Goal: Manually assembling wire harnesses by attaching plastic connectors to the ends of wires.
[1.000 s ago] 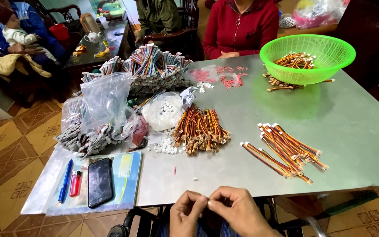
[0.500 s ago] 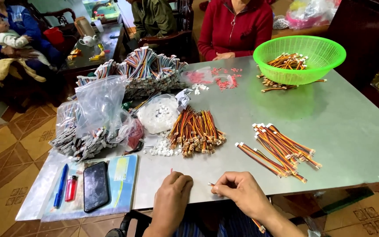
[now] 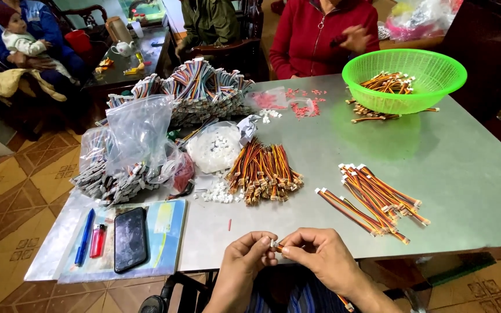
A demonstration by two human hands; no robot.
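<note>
My left hand (image 3: 249, 255) and my right hand (image 3: 315, 256) meet at the near table edge, fingertips pinched together on a small white connector (image 3: 273, 244) with a short orange wire end. The wire's far end shows below my right wrist (image 3: 346, 302). Just beyond them lies a pile of orange-and-black wire leads (image 3: 264, 170) beside loose white connectors (image 3: 220, 193). To the right sits a second fanned bundle of finished leads (image 3: 378, 197) with white plugs.
A green plastic basket (image 3: 430, 87) holding leads stands at the far right. Clear bags of connectors (image 3: 129, 150) and bundled multicolour cables (image 3: 201, 90) fill the left. A phone (image 3: 130, 239), lighter (image 3: 97, 240) and pen (image 3: 84, 236) lie near the left edge. A person in red (image 3: 320, 35) sits opposite.
My hands, apart half a second ago, have come together again with the connector and wire between the fingertips. The view has shifted slightly.
</note>
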